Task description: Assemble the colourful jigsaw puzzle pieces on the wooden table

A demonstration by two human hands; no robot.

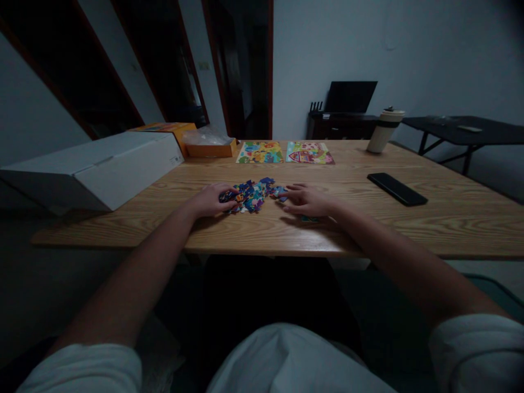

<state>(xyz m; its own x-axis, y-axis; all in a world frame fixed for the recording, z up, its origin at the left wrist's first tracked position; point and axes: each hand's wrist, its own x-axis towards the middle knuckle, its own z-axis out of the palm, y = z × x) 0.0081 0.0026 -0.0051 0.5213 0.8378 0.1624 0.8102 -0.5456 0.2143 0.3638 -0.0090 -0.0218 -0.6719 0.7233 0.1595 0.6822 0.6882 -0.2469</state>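
Note:
A heap of mixed blue, purple and orange jigsaw puzzle pieces (254, 195) lies on the wooden table in front of me. My left hand (210, 200) cups the heap's left edge, thumb and fingers apart, with pieces between them but no firm hold visible. On the other side, my right hand (308, 200) rests palm down with fingers spread. Its fingertips touch a few loose pieces at the heap's right end. A teal puzzle piece (310, 219) lies on the tabletop just below the right hand, partly hidden by it.
Two colourful picture sheets (260, 153) (310, 153) lie behind the heap. At left stand a long white box (123, 164) and an orange box (210, 150) with clear plastic in it. A black phone (397, 189) and a cream tumbler (385, 131) are on the right side of the table (262, 237).

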